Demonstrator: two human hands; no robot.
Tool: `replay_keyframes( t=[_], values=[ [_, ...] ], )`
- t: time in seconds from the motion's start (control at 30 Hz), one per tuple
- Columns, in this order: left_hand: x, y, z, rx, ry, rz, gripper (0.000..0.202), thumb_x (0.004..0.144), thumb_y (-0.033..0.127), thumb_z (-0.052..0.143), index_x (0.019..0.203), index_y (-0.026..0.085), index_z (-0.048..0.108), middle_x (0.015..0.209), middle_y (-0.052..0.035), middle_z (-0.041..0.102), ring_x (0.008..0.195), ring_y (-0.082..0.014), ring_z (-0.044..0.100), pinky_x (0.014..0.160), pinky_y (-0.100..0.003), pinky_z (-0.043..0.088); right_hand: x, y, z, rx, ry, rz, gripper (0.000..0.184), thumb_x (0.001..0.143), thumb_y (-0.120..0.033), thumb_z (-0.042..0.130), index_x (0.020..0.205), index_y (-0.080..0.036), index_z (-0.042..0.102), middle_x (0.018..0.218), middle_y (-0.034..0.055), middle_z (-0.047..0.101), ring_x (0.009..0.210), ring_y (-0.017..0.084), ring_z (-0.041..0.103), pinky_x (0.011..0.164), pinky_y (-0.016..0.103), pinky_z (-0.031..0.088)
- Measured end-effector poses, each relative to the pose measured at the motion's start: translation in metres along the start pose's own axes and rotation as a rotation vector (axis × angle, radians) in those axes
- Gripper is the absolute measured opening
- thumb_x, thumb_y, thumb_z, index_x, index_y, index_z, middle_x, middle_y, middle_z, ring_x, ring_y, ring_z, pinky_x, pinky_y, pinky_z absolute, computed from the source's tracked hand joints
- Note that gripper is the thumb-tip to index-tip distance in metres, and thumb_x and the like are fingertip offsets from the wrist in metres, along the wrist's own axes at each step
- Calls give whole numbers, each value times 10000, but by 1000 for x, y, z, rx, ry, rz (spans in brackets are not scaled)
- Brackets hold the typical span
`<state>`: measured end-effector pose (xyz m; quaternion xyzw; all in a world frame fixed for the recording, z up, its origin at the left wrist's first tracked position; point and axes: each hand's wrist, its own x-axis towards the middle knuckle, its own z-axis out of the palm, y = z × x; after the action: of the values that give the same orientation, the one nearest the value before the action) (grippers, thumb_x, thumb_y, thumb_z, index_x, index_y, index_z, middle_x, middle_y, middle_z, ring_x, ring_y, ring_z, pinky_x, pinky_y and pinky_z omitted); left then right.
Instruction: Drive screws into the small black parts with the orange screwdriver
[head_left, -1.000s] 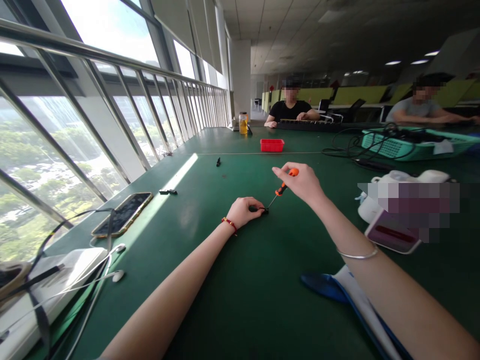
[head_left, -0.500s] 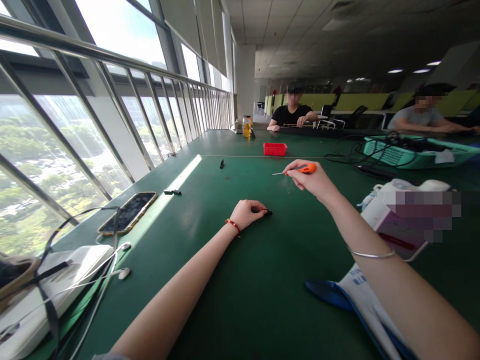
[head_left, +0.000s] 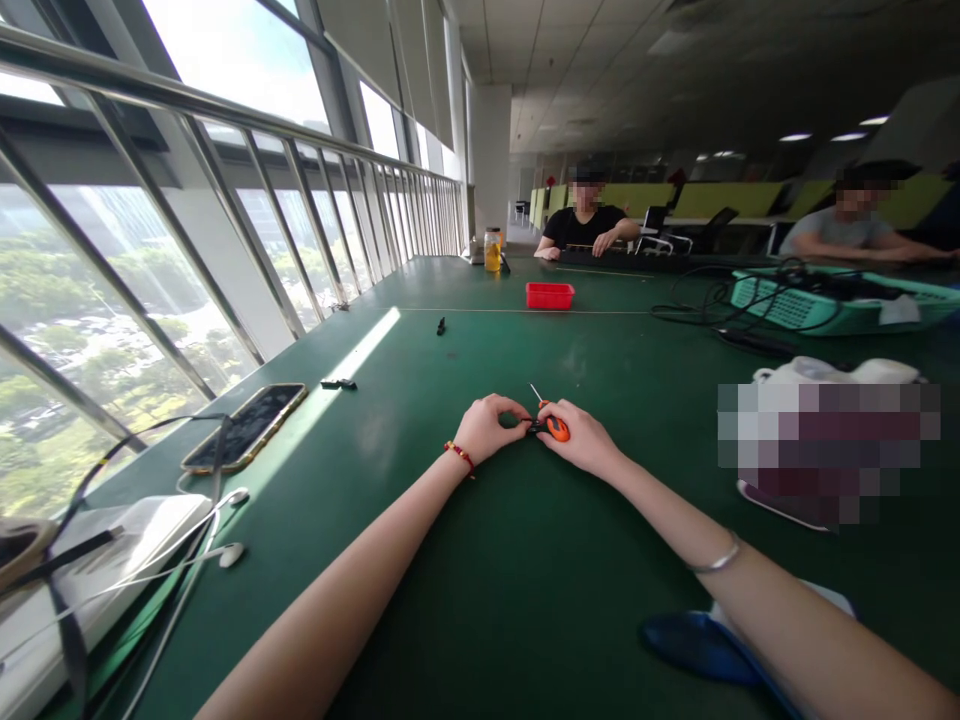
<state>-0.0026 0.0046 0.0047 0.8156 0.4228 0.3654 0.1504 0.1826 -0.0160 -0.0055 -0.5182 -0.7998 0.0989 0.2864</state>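
Observation:
My left hand [head_left: 491, 428] is closed in a pinch on a small black part [head_left: 534, 427] just above or on the green table [head_left: 450, 600]; too little of the part shows to tell its kind. Beside it, my right hand [head_left: 581, 438] grips an orange-and-black screwdriver [head_left: 557, 429], its thin metal shaft pointing up and away to the left. The right fingertips are at the black part too; whether they also pinch it I cannot make out. Two other small black pieces lie farther off, one [head_left: 339, 384] at the sunlit strip and one [head_left: 441, 326] beyond it.
A red tray [head_left: 550, 296] stands ahead, with a jar [head_left: 493, 250] behind it. A teal basket [head_left: 780, 303] with black cables is at the right. On the left lie a phone [head_left: 247, 428] and white earphones [head_left: 232, 555]. Two people sit at the far side.
My right hand has come down and left to meet my left hand, and the screwdriver now tilts upward instead of pointing left. My left hand still pinches the black part.

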Motion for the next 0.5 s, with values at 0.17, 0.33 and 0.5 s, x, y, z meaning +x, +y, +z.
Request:
replay_keyframes(
  t=[0.17, 0.33, 0.5],
  values=[
    [-3, 7, -2, 79, 87, 93, 83, 735, 228, 620, 777, 216, 692, 807, 1, 711, 825, -167, 610, 789, -299, 491, -3, -3, -2, 73, 83, 1, 170, 752, -330, 589, 900, -248, 569, 932, 30, 579, 791, 184, 585, 645, 290, 436],
    [-7, 14, 1, 113, 87, 175, 83, 743, 224, 621, 789, 213, 690, 804, -4, 707, 825, -165, 607, 790, -297, 485, -6, -2, -10, 106, 110, -107, 177, 799, -295, 553, 961, -236, 595, 947, 44, 569, 838, 187, 576, 719, 302, 437],
    [-8, 16, 2, 136, 64, 176, 90, 750, 245, 619, 803, 213, 684, 812, -10, 704, 834, -171, 601, 793, -306, 477, -7, 1, -13, 42, 84, -141, 143, 832, -298, 531, 927, -241, 621, 911, 43, 577, 797, 184, 554, 725, 317, 418]
  ],
)
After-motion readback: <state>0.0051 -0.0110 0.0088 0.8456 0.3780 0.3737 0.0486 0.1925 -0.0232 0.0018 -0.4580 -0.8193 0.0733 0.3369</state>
